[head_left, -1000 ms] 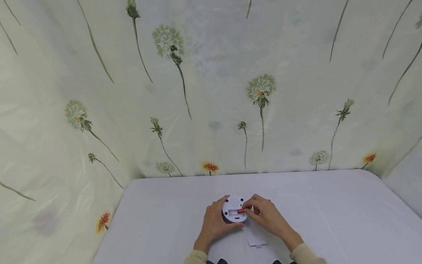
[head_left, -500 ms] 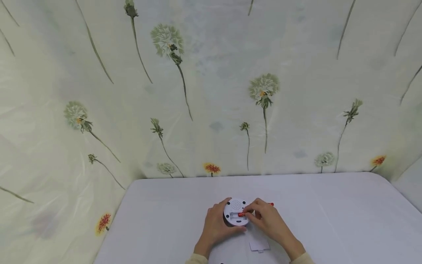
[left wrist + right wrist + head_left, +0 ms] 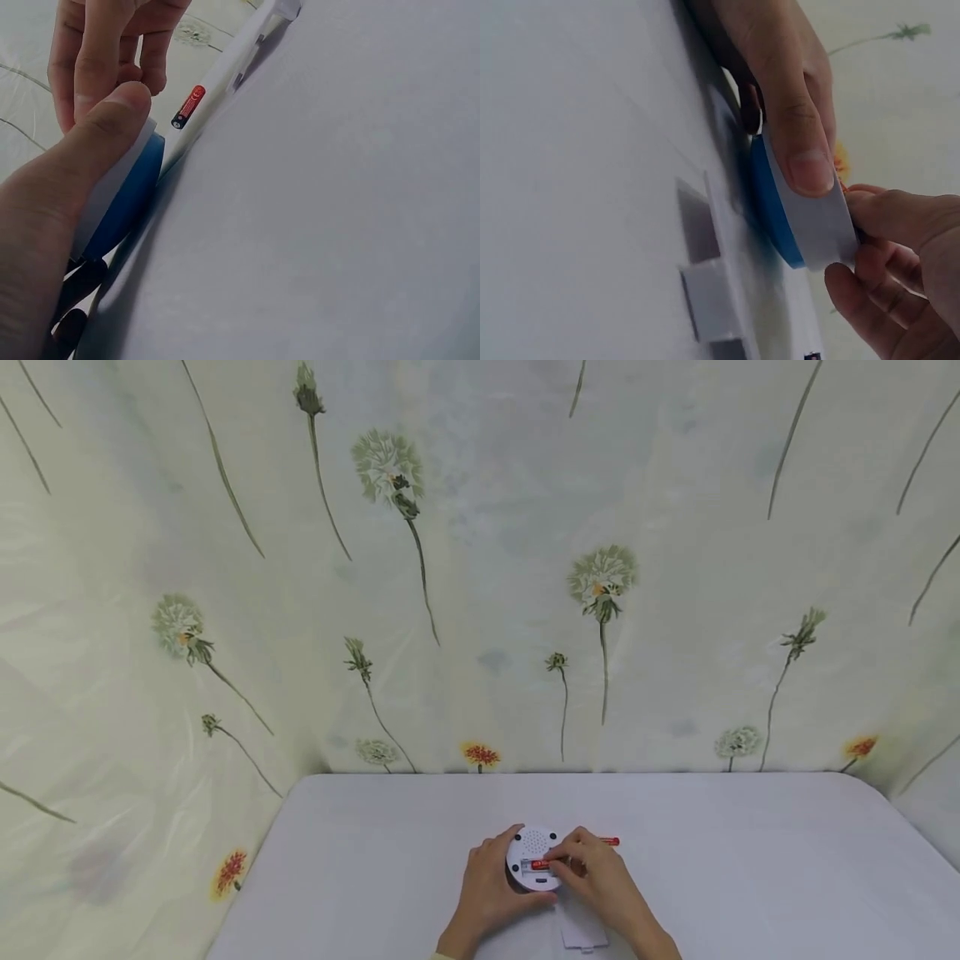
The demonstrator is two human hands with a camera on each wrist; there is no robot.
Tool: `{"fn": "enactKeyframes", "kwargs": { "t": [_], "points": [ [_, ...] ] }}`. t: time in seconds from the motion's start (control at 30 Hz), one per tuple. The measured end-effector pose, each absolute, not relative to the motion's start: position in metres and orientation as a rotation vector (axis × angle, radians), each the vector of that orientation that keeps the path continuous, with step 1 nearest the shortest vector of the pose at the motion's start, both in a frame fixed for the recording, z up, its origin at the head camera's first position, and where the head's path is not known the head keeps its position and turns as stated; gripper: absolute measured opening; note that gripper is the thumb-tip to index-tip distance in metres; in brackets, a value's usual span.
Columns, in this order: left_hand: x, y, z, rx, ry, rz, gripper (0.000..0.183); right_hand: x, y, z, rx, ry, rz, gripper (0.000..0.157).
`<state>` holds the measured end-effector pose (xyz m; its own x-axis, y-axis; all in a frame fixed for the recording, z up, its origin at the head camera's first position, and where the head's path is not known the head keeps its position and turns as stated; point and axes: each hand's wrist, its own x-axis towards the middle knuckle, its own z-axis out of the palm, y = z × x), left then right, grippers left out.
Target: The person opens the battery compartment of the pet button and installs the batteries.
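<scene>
A round white device (image 3: 536, 842) with a speaker grille, dark feet and a battery slot faces up; its blue side (image 3: 131, 199) shows in the left wrist view. My left hand (image 3: 491, 883) grips it round the rim from the left, thumb along the near side. A red AAA-size battery (image 3: 539, 865) lies along the slot, its right end pinched by my right hand (image 3: 600, 872). Those fingertips hide part of the slot. Beyond the right hand, a second red battery (image 3: 612, 841) with a dark end lies on the table.
The white table (image 3: 375, 860) carries a thin white battery cover (image 3: 583, 931) with a small tab, just in front of the device. Behind the table's far edge hangs a curtain (image 3: 487, 568) printed with dandelions.
The red battery has moved slightly left and down into the slot, with the right fingers following. The second battery has come into fuller sight. The left hand keeps its grip on the device.
</scene>
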<state>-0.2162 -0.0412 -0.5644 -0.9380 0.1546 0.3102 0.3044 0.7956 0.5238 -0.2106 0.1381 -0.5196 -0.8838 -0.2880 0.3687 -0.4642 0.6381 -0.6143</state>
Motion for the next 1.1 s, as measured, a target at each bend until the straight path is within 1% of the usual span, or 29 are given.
{"fn": "enactKeyframes", "kwargs": {
  "t": [0.3,0.77,1.1],
  "points": [
    [-0.217,-0.041,-0.563,-0.362,-2.741,-0.881,0.099,-0.21,0.134,-0.526,0.545,-2.586,1.089,0.016],
    [-0.217,-0.047,-0.568,-0.369,-2.743,-0.855,0.101,-0.206,0.122,-0.53,0.396,-2.646,1.076,0.012],
    [-0.217,-0.043,-0.567,-0.396,-2.699,-0.859,0.1,-0.204,0.125,-0.527,0.336,-2.636,1.042,0.018]
  ]
}}
